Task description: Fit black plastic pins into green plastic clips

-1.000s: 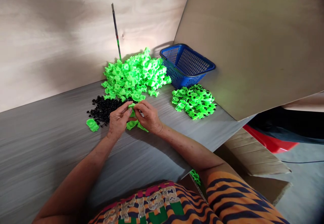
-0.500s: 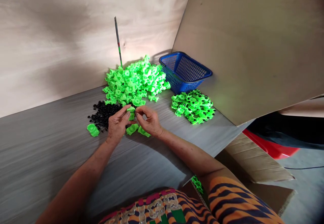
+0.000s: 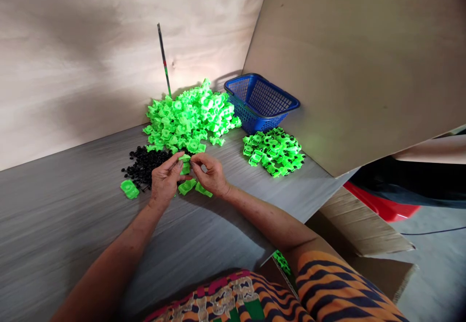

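Between thumb and fingers, my left hand [image 3: 163, 180] holds a green plastic toy car body [image 3: 185, 168] just above the table. My right hand [image 3: 212, 175] is closed in a pinch at its right edge, on a thin black wheel axle [image 3: 187, 160] that lies across the piece; the fingertips partly cover it. A heap of small black wheel parts [image 3: 142, 163] spreads behind and left of my left hand. Loose green bodies lie below my hands [image 3: 187, 187] and one more green body [image 3: 129, 189] rests at the left.
Behind my hands rises a large pile of green bodies [image 3: 189, 120]. A blue basket [image 3: 262, 113] stands at the back right, with a pile of green pieces fitted with black wheels [image 3: 274, 152] in front. A thin rod [image 3: 163, 60] leans near the wall. Cardboard boxes [image 3: 364, 220] stand beyond the table's right edge.
The whole view has shifted slightly, so everything appears a little further left. My hands keep hold of the same green body, and my right fingertips stay pinched at its edge.
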Available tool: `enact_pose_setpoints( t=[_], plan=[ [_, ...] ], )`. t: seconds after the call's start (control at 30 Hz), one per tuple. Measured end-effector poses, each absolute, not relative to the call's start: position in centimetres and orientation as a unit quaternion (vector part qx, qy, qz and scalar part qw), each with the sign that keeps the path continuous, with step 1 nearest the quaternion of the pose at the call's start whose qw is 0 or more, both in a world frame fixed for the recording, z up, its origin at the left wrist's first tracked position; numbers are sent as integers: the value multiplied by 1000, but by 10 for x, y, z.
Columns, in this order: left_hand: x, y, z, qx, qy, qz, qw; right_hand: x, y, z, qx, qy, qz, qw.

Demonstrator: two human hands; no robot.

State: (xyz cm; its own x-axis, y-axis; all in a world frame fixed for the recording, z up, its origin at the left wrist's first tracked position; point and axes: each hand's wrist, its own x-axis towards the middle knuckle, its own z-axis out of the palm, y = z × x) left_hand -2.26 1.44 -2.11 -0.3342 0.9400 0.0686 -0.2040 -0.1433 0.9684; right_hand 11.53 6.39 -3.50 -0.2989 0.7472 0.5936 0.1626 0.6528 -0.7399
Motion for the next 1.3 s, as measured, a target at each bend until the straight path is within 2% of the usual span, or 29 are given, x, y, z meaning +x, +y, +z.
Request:
enact_pose_setpoints(
  t=[0.37, 0.5, 0.57, 0.87, 1.17, 1.3],
  plan=[
    [-20, 15, -20, 351, 477, 667, 453, 112, 67, -41, -293, -730, 343, 514],
    [-23, 19, -17, 337, 466, 666, 474, 120, 81, -36, -295, -724, 384, 491],
    [-29, 24, -15, 316, 473, 665, 483, 129, 94, -36, -328, -727, 369, 478],
    [-52, 32, -27, 263, 499, 658, 500, 132, 113, -63, -467, -826, 204, 241],
    [-45, 29, -23, 261, 493, 623, 549, 123, 108, -55, -475, -865, 124, 107],
    [-42, 27, -23, 264, 489, 623, 551, 123, 109, -55, -473, -864, 127, 116]
  ],
)
